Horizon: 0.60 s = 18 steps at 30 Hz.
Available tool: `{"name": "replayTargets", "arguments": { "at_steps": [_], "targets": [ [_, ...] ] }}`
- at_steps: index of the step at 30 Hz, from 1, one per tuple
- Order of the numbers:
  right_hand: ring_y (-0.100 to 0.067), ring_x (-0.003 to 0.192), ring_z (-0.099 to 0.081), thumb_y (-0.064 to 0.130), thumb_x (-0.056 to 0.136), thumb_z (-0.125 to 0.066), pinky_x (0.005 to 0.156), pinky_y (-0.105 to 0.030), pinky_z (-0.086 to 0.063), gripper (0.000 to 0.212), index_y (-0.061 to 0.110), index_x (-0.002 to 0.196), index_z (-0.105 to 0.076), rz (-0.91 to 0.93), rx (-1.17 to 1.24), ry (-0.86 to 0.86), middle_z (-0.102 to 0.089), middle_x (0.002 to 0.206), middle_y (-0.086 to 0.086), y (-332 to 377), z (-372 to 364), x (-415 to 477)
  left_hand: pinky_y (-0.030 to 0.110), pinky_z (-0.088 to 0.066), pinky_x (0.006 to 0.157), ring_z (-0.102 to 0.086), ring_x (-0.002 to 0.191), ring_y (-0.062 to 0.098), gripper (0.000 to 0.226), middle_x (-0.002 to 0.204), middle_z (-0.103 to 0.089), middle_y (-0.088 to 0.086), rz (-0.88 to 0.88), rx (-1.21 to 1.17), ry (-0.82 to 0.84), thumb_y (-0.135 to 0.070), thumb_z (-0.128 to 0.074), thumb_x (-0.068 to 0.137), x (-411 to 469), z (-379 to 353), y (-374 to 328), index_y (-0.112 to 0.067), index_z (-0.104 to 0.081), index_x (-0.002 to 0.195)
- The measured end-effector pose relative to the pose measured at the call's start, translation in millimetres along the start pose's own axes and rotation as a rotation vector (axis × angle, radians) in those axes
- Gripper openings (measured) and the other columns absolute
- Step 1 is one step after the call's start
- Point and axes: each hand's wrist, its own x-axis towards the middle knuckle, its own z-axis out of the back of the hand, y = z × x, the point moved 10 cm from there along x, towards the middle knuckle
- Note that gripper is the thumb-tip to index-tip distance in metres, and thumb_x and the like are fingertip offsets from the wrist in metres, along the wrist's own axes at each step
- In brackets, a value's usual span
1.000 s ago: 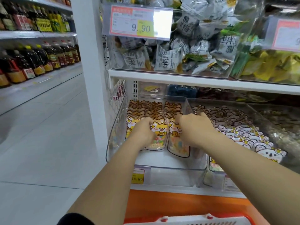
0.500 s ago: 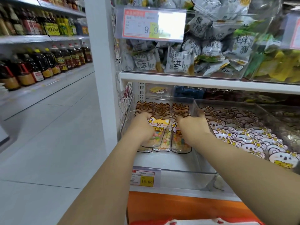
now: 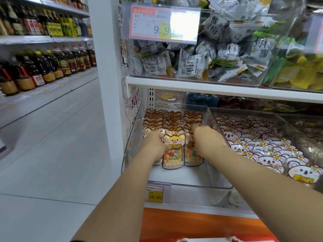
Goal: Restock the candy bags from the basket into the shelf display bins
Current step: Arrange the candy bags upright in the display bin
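Note:
Fox-faced candy bags (image 3: 173,151) stand in three rows inside a clear display bin (image 3: 215,187) on the lower shelf. My left hand (image 3: 154,144) curls its fingers over the front bags of the left row. My right hand (image 3: 205,137) curls over the front bags of the right row, next to the bin's right wall. The middle front bag shows its coloured candies between my hands. A strip of the red and white basket (image 3: 206,239) shows at the bottom edge.
A second clear bin with koala-faced bags (image 3: 262,151) sits to the right. The shelf above (image 3: 209,86) holds bins of grey snack packs (image 3: 192,67). A white post (image 3: 108,67) borders the shelf on the left. Oil bottles (image 3: 43,67) line the aisle's far shelves.
Both hands slid the front bags deeper into the bin toward the rows behind. The view shifted left and a little upward, so less of the basket shows.

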Motion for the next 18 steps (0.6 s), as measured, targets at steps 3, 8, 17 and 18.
{"name": "replayTargets", "arguments": {
  "at_steps": [3,8,17,18],
  "targets": [
    [-0.035,0.105,-0.065,0.003,0.083,-0.068,0.082,-0.041,-0.053,0.045,0.013,0.124,-0.051,-0.008,0.14,-0.008,-0.062,0.121,-0.015,-4,-4,1,0.03,-0.047,0.077,-0.064,0.097,0.029,0.016,0.097,-0.065,0.006,-0.058,0.055,-0.073,-0.012,-0.07,0.089,-2,1,-9,-0.018,-0.057,0.097],
    [-0.037,0.122,-0.054,0.007,0.08,-0.073,0.098,-0.045,-0.05,0.07,0.014,0.14,-0.039,0.006,0.284,0.012,-0.037,0.145,-0.016,-3,-14,-6,0.034,-0.048,0.075,-0.063,0.092,0.031,0.023,0.099,-0.066,0.008,-0.148,0.138,-0.16,-0.014,-0.07,0.089,-4,3,-18,-0.021,-0.048,0.087],
    [-0.029,0.116,-0.056,0.013,0.085,-0.061,0.091,-0.034,-0.047,0.049,0.028,0.131,-0.054,0.347,0.314,0.381,-0.06,0.126,-0.006,63,-66,-35,0.029,-0.047,0.088,-0.061,0.102,0.023,0.042,0.105,-0.062,0.002,-0.204,0.058,-0.18,-0.002,-0.068,0.087,0,6,-19,-0.014,-0.058,0.126],
    [-0.029,0.123,-0.052,0.012,0.087,-0.06,0.097,-0.035,-0.045,0.058,0.028,0.141,-0.046,0.347,0.301,0.433,-0.055,0.136,-0.006,63,-73,-36,0.03,-0.046,0.09,-0.06,0.106,0.023,0.047,0.113,-0.063,0.004,-0.197,0.057,-0.19,-0.001,-0.066,0.088,-1,9,-19,-0.015,-0.055,0.131]
  ]
}}
